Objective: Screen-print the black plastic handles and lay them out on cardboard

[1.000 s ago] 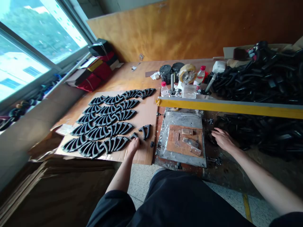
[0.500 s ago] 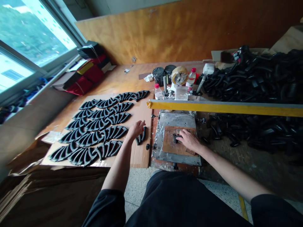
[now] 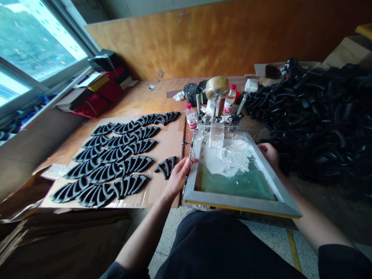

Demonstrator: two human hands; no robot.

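Note:
A screen-printing frame (image 3: 192, 190), with grey bars and a yellow lower edge, lies tilted in front of me. White ink (image 3: 229, 159) is heaped on the upper part of its green mesh (image 3: 232, 182). My left hand (image 3: 180, 173) grips the left bar with its fingertips. At the right bar is my right hand (image 3: 269, 154), its fingers curled against the edge and partly hidden. Above the mesh hangs a pale, flat block (image 3: 217, 135). The frame covers the base board and whatever lies on it. Several curved black pieces (image 3: 166, 167) lie together beside my left hand.
Rows of curved black pieces (image 3: 101, 170) cover a cardboard sheet (image 3: 171, 135) on the left. A large heap of black parts (image 3: 316, 104) fills the right side. Bottles (image 3: 229, 100), dark tubs (image 3: 191, 94) and a tape roll (image 3: 216, 87) stand behind the frame.
The frame has swung down from its raised position over the base board. My right hand has left the black piece there for the right bar; my left hand has moved to the left bar.

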